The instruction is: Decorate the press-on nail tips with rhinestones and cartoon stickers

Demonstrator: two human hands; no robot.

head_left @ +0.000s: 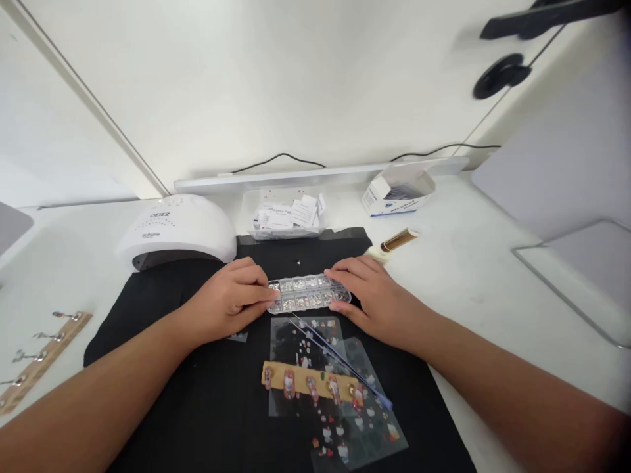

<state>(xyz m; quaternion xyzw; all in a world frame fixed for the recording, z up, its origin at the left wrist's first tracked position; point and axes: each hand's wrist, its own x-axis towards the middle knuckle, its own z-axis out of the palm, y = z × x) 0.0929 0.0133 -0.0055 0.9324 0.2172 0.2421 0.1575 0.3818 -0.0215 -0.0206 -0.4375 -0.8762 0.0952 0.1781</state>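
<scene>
A clear compartment case of rhinestones lies on the black mat, gripped at both ends. My left hand is closed on its left end, thumb against the near corner. On the right end, my right hand has its fingers on the far edge and its thumb on the near edge. Just below the case, blue tweezers lie slanted across clear sticker sheets. A tan strip bearing several decorated press-on nails rests on the sheets, under the tweezers' handle end.
A white nail lamp stands at the back left. Behind the mat is a clear tray of alcohol pads, with an open box to its right. A bottle with a gold cap is beyond my right hand. A wooden nail stand lies left.
</scene>
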